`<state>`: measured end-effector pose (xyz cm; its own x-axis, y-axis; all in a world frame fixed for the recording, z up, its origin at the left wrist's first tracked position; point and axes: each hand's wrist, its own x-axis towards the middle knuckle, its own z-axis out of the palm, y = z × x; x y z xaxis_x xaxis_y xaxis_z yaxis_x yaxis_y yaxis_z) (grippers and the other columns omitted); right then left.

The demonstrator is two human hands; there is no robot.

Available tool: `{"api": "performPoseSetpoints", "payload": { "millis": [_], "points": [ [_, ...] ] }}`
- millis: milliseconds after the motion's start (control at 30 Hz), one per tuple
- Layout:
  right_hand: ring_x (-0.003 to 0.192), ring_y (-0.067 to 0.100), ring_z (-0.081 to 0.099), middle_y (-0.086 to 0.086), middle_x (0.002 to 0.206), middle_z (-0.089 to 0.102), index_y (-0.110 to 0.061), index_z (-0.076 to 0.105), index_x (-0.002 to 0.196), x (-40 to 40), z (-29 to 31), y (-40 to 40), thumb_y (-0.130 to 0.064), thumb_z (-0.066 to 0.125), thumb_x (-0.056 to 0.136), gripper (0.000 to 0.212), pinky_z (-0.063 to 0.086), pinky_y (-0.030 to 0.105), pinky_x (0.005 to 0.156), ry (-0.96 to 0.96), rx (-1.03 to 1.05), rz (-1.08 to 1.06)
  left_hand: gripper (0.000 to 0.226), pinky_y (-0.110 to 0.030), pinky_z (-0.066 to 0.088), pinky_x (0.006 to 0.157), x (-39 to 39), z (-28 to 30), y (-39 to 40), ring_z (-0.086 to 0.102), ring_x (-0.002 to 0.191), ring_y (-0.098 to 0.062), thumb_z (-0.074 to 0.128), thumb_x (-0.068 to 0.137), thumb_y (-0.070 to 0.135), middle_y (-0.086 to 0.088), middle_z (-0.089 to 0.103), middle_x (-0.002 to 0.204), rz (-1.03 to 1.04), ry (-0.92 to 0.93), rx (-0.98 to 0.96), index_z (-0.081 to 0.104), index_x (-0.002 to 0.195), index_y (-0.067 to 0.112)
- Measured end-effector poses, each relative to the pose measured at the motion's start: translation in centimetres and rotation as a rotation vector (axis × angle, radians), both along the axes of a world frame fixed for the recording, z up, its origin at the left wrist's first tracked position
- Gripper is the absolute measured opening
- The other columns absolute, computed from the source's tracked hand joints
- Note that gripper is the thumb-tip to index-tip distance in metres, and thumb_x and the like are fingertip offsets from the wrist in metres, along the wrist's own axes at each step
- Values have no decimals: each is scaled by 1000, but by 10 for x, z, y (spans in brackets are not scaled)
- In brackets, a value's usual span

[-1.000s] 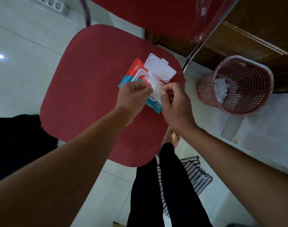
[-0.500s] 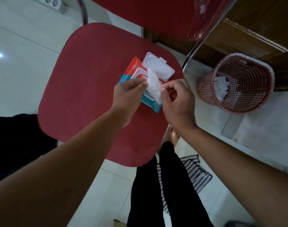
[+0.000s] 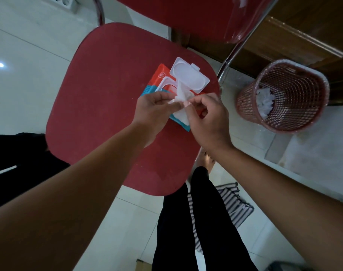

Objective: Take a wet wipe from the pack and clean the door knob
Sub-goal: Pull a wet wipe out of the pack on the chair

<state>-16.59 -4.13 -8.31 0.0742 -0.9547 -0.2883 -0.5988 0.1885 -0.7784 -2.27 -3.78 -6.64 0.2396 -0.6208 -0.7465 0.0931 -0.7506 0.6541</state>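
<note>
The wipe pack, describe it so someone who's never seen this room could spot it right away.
Find the red chair seat in the middle of the view. The wipe pack lies flat near its far right corner, just beyond the left hand and right hand, which pinch a wipe above it. It is the only red and blue packet there, its white lid flipped open.

Flat red-and-teal plastic wet-wipe pack (image 3: 157, 80) lies on red seat, right of centre; white oval-windowed flip lid (image 3: 189, 77) hinged open, tilted back toward far side. 1 thin white wet wipe (image 3: 181, 105) drawn up from opening, crumpled at top, lower part draped over pack's near end
</note>
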Motion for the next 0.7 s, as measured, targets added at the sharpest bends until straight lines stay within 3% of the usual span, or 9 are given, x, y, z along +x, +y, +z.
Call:
{"api": "performPoseSetpoints", "payload": {
  "millis": [200, 300, 367, 500, 600, 700],
  "points": [
    [87, 5, 70, -15, 86, 70, -26, 72, 91, 8, 4, -5, -24, 65, 96, 8, 61, 32, 81, -149, 202, -63, 16, -14, 52, 63, 1, 2, 1, 68, 66, -2, 83, 82, 15, -2, 71, 79, -41, -31, -12, 74, 90, 4],
    [88, 5, 70, -14, 90, 70, -19, 76, 97, 5, 1, -6, -25, 64, 96, 14, 62, 35, 79, -93, 176, -130, 13, -14, 54, 65, 3, 1, 2, 71, 75, -5, 82, 83, 18, 0, 73, 82, 5, -36, 28, 74, 85, 8],
    [86, 1, 66, -11, 92, 68, -16, 77, 97, 1, 0, -7, -24, 64, 96, 15, 61, 31, 77, -32, 111, -196, 12, -17, 56, 68, 4, -3, 1, 72, 81, -7, 79, 87, 21, 1, 74, 87, 41, -91, 63, 72, 79, 16],
    [81, -6, 60, -6, 94, 66, -12, 77, 98, -7, 7, -5, -22, 64, 95, 17, 51, 10, 66, 0, -14, -215, 10, -9, 41, 48, 1, -9, -1, 60, 65, -4, 66, 89, 21, 10, 63, 74, -126, -476, 8, 67, 80, 18],
    [79, -9, 60, -4, 92, 65, -12, 75, 95, -11, 15, -4, -18, 64, 95, 13, 46, 6, 63, -9, -71, -237, 8, -27, 49, 63, -2, -12, -2, 63, 82, -17, 56, 88, 22, 5, 66, 89, -232, -698, -18, 64, 91, 21],
    [78, 2, 64, 3, 90, 69, -14, 69, 94, -13, 18, -4, -19, 60, 97, 10, 48, 11, 61, -61, -58, -331, 35, -40, 52, 91, -3, -13, 0, 55, 113, -22, 59, 94, 21, -2, 58, 124, -450, -887, -84, 56, 129, 25]
  ]
}}
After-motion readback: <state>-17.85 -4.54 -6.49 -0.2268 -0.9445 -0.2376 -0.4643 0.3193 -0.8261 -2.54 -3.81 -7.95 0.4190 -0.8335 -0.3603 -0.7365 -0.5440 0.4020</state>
